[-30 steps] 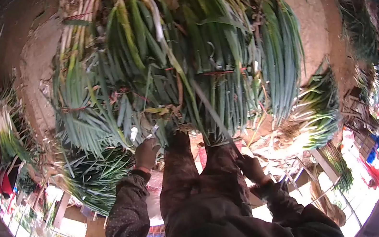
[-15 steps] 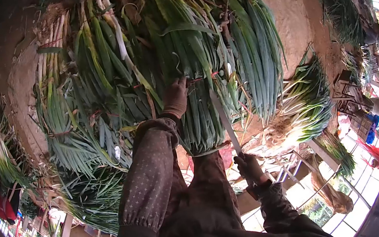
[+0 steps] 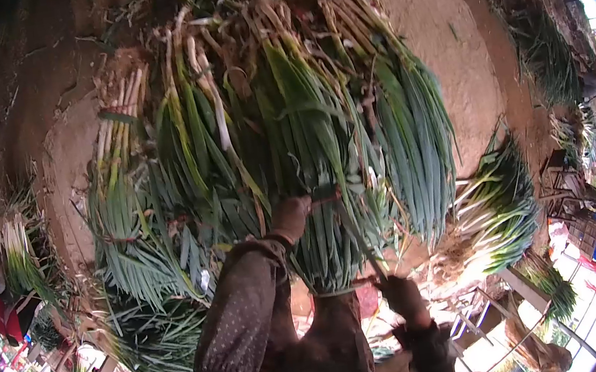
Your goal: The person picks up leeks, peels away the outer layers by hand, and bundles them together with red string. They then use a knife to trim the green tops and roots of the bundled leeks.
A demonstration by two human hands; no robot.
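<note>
In the head view, my left hand (image 3: 291, 216) is closed on the leaves of a bundle of green onions (image 3: 326, 247), beside its red tie (image 3: 325, 199). The bundle lies with its root ends away from me and its leaf tips toward my legs. My right hand (image 3: 403, 297) grips a long knife (image 3: 361, 242). Its narrow blade points up and away from me, lying along the right side of the bundle, with its tip near the tie. Slight blur softens the blade and the right hand.
More green onions (image 3: 413, 139) lie to the right of the bundle, and a tied bunch (image 3: 114, 181) lies to the left. Another pile (image 3: 496, 211) with white stems sits at right, beside a wooden board (image 3: 528, 291). Dark green leaves (image 3: 156, 339) are heaped at lower left.
The whole scene sits lower in the view, showing more ground beyond the roots. My right hand and the knife have shifted slightly away from me relative to the bundle. My left hand stays by the tie.
</note>
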